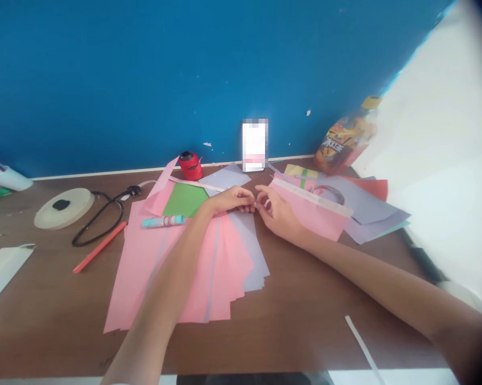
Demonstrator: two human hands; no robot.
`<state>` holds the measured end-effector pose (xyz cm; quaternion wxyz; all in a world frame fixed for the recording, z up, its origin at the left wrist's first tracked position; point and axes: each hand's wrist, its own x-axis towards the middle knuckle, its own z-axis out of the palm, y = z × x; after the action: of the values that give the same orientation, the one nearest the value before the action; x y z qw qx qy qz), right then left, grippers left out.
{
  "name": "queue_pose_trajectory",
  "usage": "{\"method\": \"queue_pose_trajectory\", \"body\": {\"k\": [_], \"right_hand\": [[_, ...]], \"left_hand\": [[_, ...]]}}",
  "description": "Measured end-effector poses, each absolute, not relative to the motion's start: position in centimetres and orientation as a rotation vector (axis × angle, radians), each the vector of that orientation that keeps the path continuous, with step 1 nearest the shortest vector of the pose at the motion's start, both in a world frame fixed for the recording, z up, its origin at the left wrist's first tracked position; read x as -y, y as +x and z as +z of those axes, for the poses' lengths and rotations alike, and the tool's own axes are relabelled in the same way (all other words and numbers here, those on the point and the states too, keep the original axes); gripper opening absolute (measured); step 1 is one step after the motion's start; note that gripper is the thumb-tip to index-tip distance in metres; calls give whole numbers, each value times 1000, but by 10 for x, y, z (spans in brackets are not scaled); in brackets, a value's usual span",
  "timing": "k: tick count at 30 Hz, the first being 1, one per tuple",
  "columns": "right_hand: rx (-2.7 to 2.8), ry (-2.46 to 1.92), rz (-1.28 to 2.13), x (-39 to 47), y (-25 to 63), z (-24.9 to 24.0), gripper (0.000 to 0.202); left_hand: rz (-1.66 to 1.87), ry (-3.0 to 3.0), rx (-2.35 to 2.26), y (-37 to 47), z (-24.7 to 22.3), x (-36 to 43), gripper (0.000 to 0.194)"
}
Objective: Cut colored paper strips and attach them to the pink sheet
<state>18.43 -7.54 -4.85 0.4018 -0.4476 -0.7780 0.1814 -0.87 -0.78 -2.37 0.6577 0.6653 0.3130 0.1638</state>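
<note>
Left hand (235, 199), right hand (279, 214): fingertips pinched narrow, meeting around small pale piece (256, 205), possibly paper, above desk's (297, 331) middle. Fanned pink sheets (177, 278) reach toward near edge; bottle (343, 139) by far right corner.

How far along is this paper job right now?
Looks done: the pink sheets lie fanned out. In hand: the left hand and right hand meet at the fingertips over something too small to identify. Probably left: the white strip lies loose at lower right. How much remains overall, I cannot tell.
</note>
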Motion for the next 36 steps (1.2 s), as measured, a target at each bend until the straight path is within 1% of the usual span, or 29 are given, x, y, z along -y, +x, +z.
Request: {"method": "queue_pose_trajectory", "body": {"k": [6, 12, 18, 24, 36], "right_hand": [[1965, -1118, 466, 76, 183, -47, 42], [1967, -1116, 471, 75, 184, -48, 41], [1980, -1134, 467, 75, 184, -51, 42], [1979, -1161, 447, 76, 185, -50, 32], [1994, -1130, 441, 75, 184, -52, 37]], "left_hand": [[370, 1513, -710, -8, -24, 8, 31], [366, 1518, -719, -8, -25, 7, 27], [363, 1518, -726, -7, -25, 7, 28], [360, 1513, -735, -7, -24, 7, 27], [359, 1517, -729, -7, -26, 6, 26]]}}
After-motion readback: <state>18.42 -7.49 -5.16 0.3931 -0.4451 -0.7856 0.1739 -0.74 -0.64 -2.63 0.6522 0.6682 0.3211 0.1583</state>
